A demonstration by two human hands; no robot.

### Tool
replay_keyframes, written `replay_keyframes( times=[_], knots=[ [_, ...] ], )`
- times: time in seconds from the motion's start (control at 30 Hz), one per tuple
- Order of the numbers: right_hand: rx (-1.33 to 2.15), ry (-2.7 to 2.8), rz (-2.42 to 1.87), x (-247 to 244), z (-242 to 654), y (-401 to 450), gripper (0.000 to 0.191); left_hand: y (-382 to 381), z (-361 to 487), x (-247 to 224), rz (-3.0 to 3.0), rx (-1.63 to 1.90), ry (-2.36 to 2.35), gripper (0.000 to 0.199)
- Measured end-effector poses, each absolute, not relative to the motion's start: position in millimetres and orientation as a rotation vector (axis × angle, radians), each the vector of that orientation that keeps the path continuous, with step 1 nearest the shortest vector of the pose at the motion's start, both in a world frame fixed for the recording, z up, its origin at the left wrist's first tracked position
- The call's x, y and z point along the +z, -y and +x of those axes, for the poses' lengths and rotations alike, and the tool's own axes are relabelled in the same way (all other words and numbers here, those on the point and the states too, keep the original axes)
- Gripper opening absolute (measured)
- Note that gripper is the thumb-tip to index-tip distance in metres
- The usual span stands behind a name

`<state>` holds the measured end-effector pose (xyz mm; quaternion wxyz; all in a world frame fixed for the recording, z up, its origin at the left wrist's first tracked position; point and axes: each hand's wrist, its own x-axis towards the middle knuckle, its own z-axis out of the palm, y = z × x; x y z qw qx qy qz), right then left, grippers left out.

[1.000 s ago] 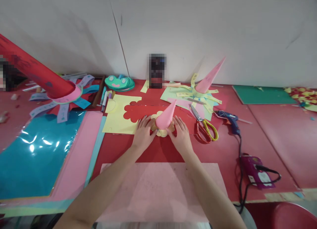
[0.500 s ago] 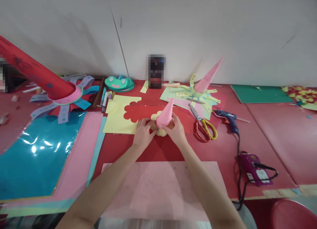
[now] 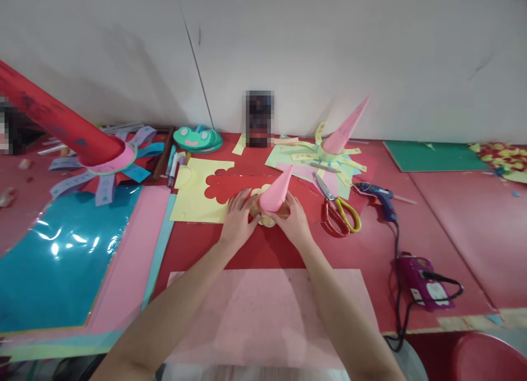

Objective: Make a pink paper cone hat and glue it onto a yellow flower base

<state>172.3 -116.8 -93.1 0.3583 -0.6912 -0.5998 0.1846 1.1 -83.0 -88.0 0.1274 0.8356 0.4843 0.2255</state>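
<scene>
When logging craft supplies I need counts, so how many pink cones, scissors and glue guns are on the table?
Pink cones: 2
Scissors: 1 pair
Glue guns: 1
Total: 4

Just right of my grip I see scissors [image 3: 331, 197] with one red and one yellow handle; farther right lies a blue glue gun [image 3: 382, 196], and nearer me on that side a purple box [image 3: 415, 281]. Beyond my grip to the left sit green frog-faced cut-outs [image 3: 195, 140] with markers [image 3: 174, 166] close by. Well left, a glossy blue sheet [image 3: 61, 260] lies near a big red tube [image 3: 61, 117].
</scene>
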Motion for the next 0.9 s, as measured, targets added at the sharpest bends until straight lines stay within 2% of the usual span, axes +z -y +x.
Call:
replay_keyframes(
  times=[0.33, 0.47, 0.63, 0.9],
  knots=[
    [0.516, 1.633, -1.748, -82.9, 185.1, 121.2, 0.062, 83.1, 2.8, -89.3, 2.507, 0.491, -1.426, 0.039],
    [0.573, 1.647, -1.723, -78.4, 193.1, 123.5, 0.063, 82.1, 2.7, -89.3, 2.476, 0.518, -1.427, 0.037],
    [0.512, 1.744, -1.723, -86.4, 201.4, 122.2, 0.052, 81.1, 1.8, -89.9, 2.442, 0.570, -1.424, 0.035],
    [0.444, 1.883, -1.775, -85.9, 204.2, 123.8, 0.052, 80.3, 0.5, -90.7, 2.425, 0.621, -1.415, 0.036]
  ],
)
